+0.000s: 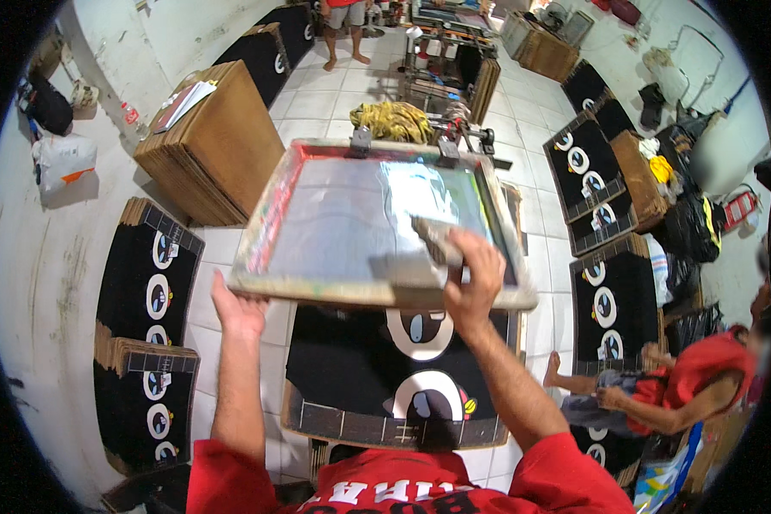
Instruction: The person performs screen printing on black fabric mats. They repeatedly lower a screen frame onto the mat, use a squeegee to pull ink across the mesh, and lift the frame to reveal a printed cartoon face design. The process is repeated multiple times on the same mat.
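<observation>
Bright, fairly even light fills the room, whitening the floor tiles (313, 104). A strong white glare sits on the upper right of the screen mesh (325, 223) — its detail is washed out there — while the black printed panel (343, 351) below stays dark. The squeegee (437, 244) looks slightly soft. Fisheye distortion bows the left wall (43, 257) and far-side edges, and a black vignette rings the view — blurred patches mark the right side.
</observation>
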The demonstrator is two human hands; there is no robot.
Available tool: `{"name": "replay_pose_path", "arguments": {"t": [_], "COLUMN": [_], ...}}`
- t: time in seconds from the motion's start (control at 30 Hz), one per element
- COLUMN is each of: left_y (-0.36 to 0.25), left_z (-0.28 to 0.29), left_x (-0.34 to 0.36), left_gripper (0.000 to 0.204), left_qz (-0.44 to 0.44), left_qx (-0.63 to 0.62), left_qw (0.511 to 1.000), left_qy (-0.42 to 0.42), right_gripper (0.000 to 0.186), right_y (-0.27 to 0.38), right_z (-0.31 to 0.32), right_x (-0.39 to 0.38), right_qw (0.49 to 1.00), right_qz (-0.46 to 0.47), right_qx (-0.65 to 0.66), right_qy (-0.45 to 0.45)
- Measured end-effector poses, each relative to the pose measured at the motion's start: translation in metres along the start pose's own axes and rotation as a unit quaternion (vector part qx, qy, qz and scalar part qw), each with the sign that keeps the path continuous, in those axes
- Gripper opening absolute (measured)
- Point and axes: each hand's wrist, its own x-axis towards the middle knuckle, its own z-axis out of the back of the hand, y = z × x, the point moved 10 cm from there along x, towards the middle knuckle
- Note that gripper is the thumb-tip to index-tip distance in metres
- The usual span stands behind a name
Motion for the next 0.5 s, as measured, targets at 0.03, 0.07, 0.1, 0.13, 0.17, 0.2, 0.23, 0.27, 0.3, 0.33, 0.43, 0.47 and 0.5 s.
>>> {"name": "replay_pose_path", "arguments": {"t": [0.03, 0.07, 0.1, 0.13, 0.17, 0.2, 0.23, 0.27, 0.3, 0.33, 0.43, 0.47, 0.5], "left_y": [0.023, 0.041, 0.06, 0.071, 0.082, 0.092, 0.095, 0.099, 0.098, 0.083, 0.087, 0.088, 0.09], "left_z": [0.023, 0.043, 0.071, 0.086, 0.102, 0.118, 0.129, 0.141, 0.147, 0.141, 0.128, 0.118, 0.117], "left_x": [0.009, 0.022, 0.035, 0.05, 0.063, 0.072, 0.079, 0.08, 0.078, 0.066, 0.044, 0.041, 0.039], "left_gripper": [0.077, 0.073, 0.069, 0.067, 0.066, 0.065, 0.065, 0.065, 0.065, 0.066, 0.067, 0.069, 0.069], "left_qz": [0.036, 0.042, 0.056, 0.036, 0.021, 0.01, -0.023, -0.051, -0.089, -0.187, -0.285, -0.316, -0.316], "left_qx": [-0.006, 0.011, 0.015, 0.043, 0.064, 0.083, 0.147, 0.21, 0.278, 0.465, 0.511, 0.526, 0.529], "left_qw": [0.999, 0.999, 0.997, 0.998, 0.997, 0.994, 0.984, 0.966, 0.94, 0.833, 0.762, 0.745, 0.739], "left_qy": [-0.018, -0.014, -0.05, -0.034, -0.045, -0.073, -0.098, -0.139, -0.179, -0.233, -0.277, -0.261, -0.27], "right_gripper": [0.059, 0.057, 0.056, 0.05, 0.043, 0.041, 0.039, 0.034, 0.03, 0.029, 0.032, 0.038, 0.041], "right_y": [-0.01, -0.025, -0.038, -0.057, -0.074, -0.089, -0.103, -0.12, -0.137, -0.145, -0.171, -0.175, -0.182], "right_z": [-0.012, -0.031, -0.046, -0.068, -0.088, -0.11, -0.131, -0.156, -0.18, -0.197, -0.25, -0.265, -0.281], "right_x": [-0.013, -0.016, -0.02, -0.02, -0.017, -0.01, -0.001, 0.006, 0.012, 0.023, 0.054, 0.066, 0.074], "right_qw": [1.0, 0.998, 0.996, 0.991, 0.986, 0.982, 0.977, 0.965, 0.953, 0.951, 0.938, 0.933, 0.931], "right_qz": [-0.004, -0.005, 0.001, -0.008, -0.009, -0.004, 0.004, -0.001, -0.012, 0.002, 0.009, 0.028, 0.009], "right_qx": [-0.001, -0.018, -0.025, -0.04, -0.056, -0.058, -0.063, -0.076, -0.094, -0.098, -0.134, -0.152, -0.151], "right_qy": [0.021, 0.057, 0.08, 0.13, 0.157, 0.182, 0.205, 0.25, 0.289, 0.293, 0.321, 0.324, 0.332]}}
